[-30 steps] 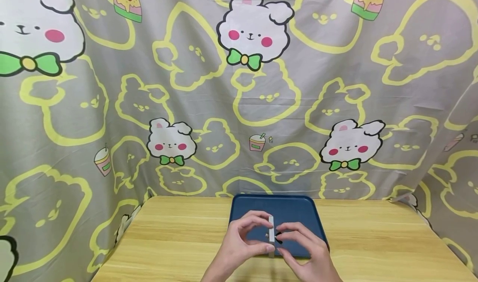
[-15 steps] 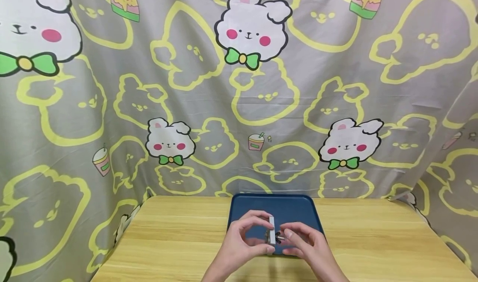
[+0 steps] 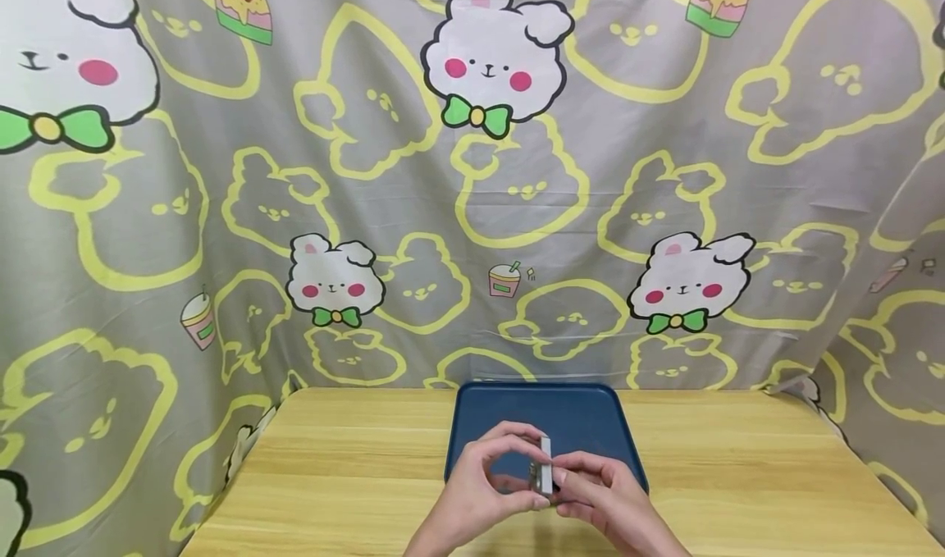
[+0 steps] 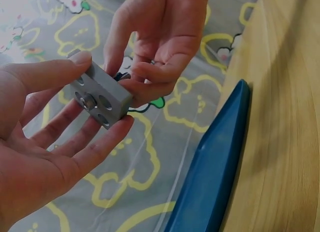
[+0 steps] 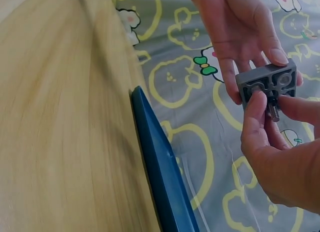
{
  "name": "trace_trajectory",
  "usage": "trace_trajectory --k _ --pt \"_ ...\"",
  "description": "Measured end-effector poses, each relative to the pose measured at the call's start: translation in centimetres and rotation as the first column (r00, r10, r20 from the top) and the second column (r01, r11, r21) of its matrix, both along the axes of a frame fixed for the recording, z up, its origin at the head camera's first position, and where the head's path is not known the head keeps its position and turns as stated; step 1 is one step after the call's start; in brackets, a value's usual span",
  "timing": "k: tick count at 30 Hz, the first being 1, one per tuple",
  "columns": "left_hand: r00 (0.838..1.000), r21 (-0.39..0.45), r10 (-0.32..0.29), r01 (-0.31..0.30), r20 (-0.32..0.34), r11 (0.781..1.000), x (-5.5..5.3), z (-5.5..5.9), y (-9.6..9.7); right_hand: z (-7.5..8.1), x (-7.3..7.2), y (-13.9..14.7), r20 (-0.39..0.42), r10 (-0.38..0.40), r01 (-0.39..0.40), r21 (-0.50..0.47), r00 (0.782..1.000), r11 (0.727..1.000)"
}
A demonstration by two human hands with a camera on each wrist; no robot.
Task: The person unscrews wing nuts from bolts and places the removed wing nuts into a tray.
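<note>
Thumb and fingers of my left hand (image 3: 480,483) grip a grey square block (image 3: 546,468) by its edges, above the near part of the tray. Several round holes show on the block's face in the left wrist view, with a metal bolt (image 4: 88,102) head among them. On the opposite face, in the right wrist view, the threaded bolt end (image 5: 274,113) sticks out. A small black wing-shaped nut (image 5: 272,95) sits around the shaft there, partly hidden by fingers. My right hand (image 3: 609,491) pinches at this nut between thumb and fingers, close against the block.
Beneath the hands a blue tray (image 3: 517,409) lies on the wooden table (image 3: 354,438), toward its back edge. A grey curtain (image 3: 413,212) with rabbit prints hangs behind the table and along both sides.
The right hand has moved left to the block, its fingers closing round the black nut and bolt end. The left hand keeps hold of the block, which has shifted slightly right and down.
</note>
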State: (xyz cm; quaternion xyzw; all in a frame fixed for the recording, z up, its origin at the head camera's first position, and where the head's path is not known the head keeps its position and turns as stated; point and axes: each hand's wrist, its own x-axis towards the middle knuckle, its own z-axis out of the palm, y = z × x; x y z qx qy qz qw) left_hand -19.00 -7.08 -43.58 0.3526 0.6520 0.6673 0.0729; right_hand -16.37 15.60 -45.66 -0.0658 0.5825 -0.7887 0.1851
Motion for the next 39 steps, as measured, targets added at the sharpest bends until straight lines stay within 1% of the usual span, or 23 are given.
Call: trace_trajectory --k 8,12,15,18,20,21,23,25,26,27,28,29,30,31,32,33,34,35,36,38,39 --pt "1.0 -0.017 0.0 0.0 0.018 1.0 -0.1 -0.1 0.0 -0.1 -0.1 0.2 -0.02 -0.003 0.003 -0.005 1.0 1.0" --pt "0.999 0.002 0.0 0.0 0.033 1.0 -0.1 -0.2 0.0 0.1 -0.1 0.0 -0.063 -0.05 0.054 0.065 0.997 0.996" --pt "0.999 0.021 -0.003 0.002 0.034 1.0 -0.1 -0.2 0.0 0.4 0.0 -0.3 -0.11 -0.1 0.115 0.146 0.989 0.983" --pt "1.0 0.04 -0.003 0.002 0.024 0.999 -0.2 -0.3 -0.1 0.7 0.2 -0.6 -0.195 -0.132 0.172 0.207 0.972 0.963" --pt "1.0 0.051 -0.002 0.001 0.018 0.999 -0.2 -0.3 -0.2 0.8 0.4 -0.8 -0.267 -0.151 0.216 0.231 0.952 0.949" --pt "1.0 0.056 -0.002 0.001 0.016 0.998 -0.2 -0.3 -0.2 0.8 0.6 -1.0 -0.312 -0.162 0.244 0.245 0.936 0.938" --pt "1.0 0.06 0.001 -0.002 0.022 0.998 -0.2 -0.2 -0.2 0.8 0.9 -1.4 -0.403 -0.186 0.308 0.263 0.896 0.914" --pt "0.999 0.058 0.003 -0.006 0.04 0.998 -0.2 -0.1 -0.3 0.7 1.2 -1.9 -0.491 -0.218 0.381 0.26 0.844 0.887" --pt "0.999 0.057 0.003 -0.006 0.051 0.998 -0.2 0.0 -0.3 0.6 1.3 -2.0 -0.545 -0.226 0.415 0.252 0.807 0.874" --pt "0.998 0.055 0.002 -0.006 0.063 0.998 -0.2 0.0 -0.4 0.5 1.4 -2.2 -0.607 -0.228 0.449 0.239 0.762 0.861" --pt "0.997 0.054 0.002 -0.006 0.077 0.999 -0.2 0.1 -0.4 0.3 1.4 -2.3 -0.67 -0.223 0.475 0.218 0.708 0.852" --pt "0.996 0.053 0.001 -0.006 0.086 0.999 -0.2 0.2 -0.4 0.2 1.3 -2.4 -0.737 -0.208 0.502 0.2 0.643 0.841" --pt "0.996 0.055 -0.001 -0.005 0.093 0.998 -0.2 0.2 -0.4 0.0 1.2 -2.4 -0.799 -0.19 0.53 0.181 0.571 0.829" --pt "0.995 0.057 -0.001 -0.005 0.099 0.998 -0.2 0.3 -0.5 -0.2 1.1 -2.4 -0.855 -0.165 0.553 0.16 0.491 0.818" --pt "0.994 0.06 -0.003 -0.003 0.105 0.998 -0.2 0.3 -0.5 -0.4 1.0 -2.4 -0.906 -0.135 0.575 0.136 0.402 0.807" --pt "0.994 0.063 -0.004 -0.003 0.111 0.998 -0.2 0.4 -0.5 -0.6 0.8 -2.4 -0.941 -0.109 0.592 0.109 0.32 0.799" --pt "0.993 0.065 -0.005 -0.003 0.117 0.998 -0.2 0.4 -0.6 -0.8 0.6 -2.3 -0.965 -0.086 0.602 0.083 0.246 0.794" --pt "0.993 0.067 -0.005 -0.003 0.122 0.998 -0.2 0.5 -0.6 -0.9 0.5 -2.3 -0.98 -0.068 0.612 0.061 0.185 0.789" --pt "0.992 0.068 -0.006 -0.002 0.126 0.998 -0.2 0.5 -0.6 -1.0 0.4 -2.3 -0.989 -0.057 0.617 0.042 0.139 0.786" --pt "0.991 0.072 -0.012 0.002 0.136 0.997 -0.2 0.5 -0.7 -1.2 0.1 -2.2 -0.998 -0.033 0.611 0.005 0.051 0.791" --pt "0.99 0.072 -0.013 0.003 0.14 0.997 -0.3 0.5 -0.7 -1.3 0.0 -2.2 -1.0 -0.024 0.607 -0.008 0.018 0.795"
